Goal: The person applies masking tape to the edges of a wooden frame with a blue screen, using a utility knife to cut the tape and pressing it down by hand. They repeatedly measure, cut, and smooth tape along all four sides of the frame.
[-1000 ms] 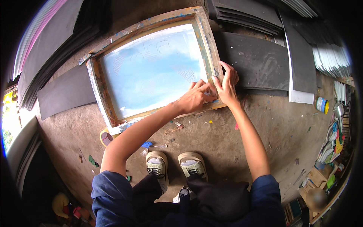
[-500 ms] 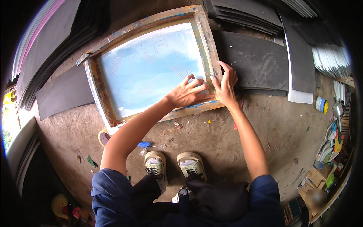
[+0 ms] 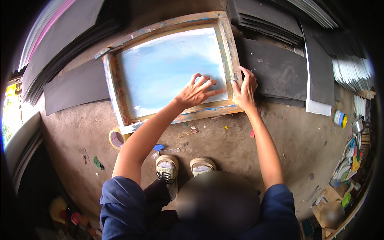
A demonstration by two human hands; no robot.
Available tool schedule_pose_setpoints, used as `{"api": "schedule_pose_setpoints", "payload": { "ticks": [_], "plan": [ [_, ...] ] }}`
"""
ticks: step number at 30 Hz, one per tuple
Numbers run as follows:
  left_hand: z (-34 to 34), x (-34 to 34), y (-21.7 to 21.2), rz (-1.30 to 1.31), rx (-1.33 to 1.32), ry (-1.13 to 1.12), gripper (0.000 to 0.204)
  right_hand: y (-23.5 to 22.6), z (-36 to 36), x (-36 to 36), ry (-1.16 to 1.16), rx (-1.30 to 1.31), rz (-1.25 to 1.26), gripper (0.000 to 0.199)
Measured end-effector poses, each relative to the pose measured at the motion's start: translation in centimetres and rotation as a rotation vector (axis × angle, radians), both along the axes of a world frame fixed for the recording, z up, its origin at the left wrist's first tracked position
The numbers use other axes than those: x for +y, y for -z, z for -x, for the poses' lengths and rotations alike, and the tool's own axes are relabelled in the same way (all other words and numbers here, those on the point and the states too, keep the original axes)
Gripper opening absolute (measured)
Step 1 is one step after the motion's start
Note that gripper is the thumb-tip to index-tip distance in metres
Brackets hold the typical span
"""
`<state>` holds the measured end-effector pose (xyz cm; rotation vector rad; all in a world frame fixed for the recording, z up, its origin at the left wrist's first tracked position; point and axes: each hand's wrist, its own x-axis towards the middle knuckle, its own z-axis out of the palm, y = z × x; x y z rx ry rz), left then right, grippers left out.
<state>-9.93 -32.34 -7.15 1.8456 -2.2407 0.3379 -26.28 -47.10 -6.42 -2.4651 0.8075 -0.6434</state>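
Observation:
A wooden screen-printing frame (image 3: pixel 231 48) with paint-stained rails lies at a slant in front of me. Its stretched mesh (image 3: pixel 160 68) looks pale blue and white. My left hand (image 3: pixel 195 93) is over the lower right part of the mesh, fingers bent and spread, holding nothing. Whether its fingertips press on the mesh I cannot tell. At the frame's right rail, near the lower corner, my right hand (image 3: pixel 246 91) grips the wood, thumb on top and fingers over the outer side.
Dark flat sheets (image 3: pixel 276 70) lie to the right, with another dark sheet (image 3: pixel 76 92) at left. A tape roll (image 3: pixel 116 139), a blue scrap (image 3: pixel 159 147) and a yellow-blue can (image 3: pixel 340 119) are on the concrete floor. A dark blurred round shape (image 3: pixel 218 204) covers part of my legs.
My left hand has shifted left and slightly up across the mesh, away from the corner. The faint outlines on the mesh show less now. My right hand keeps its hold on the rail.

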Motion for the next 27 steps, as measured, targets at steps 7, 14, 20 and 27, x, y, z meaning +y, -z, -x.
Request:
{"api": "schedule_pose_setpoints", "payload": {
  "ticks": [7,14,20,27],
  "plan": [
    [-3.5,10.5,-4.4,0.057,0.347,-0.944,0.044,-3.0,0.1,-0.7,-0.347,0.304,0.420,0.069],
    [-4.9,22.3,-2.7,0.121,0.401,-1.634,0.040,-6.0,-2.2,-0.6,-0.729,0.599,0.391,0.074],
    [-6.5,24.3,-1.7,0.186,1.251,-1.475,0.043,-5.0,-2.9,-0.2,-0.797,0.587,0.381,0.080],
    [-6.9,24.7,-0.1,0.196,1.239,-1.502,0.045,-3.9,-5.7,2.1,-0.862,0.553,0.337,0.085]
  ]
}}
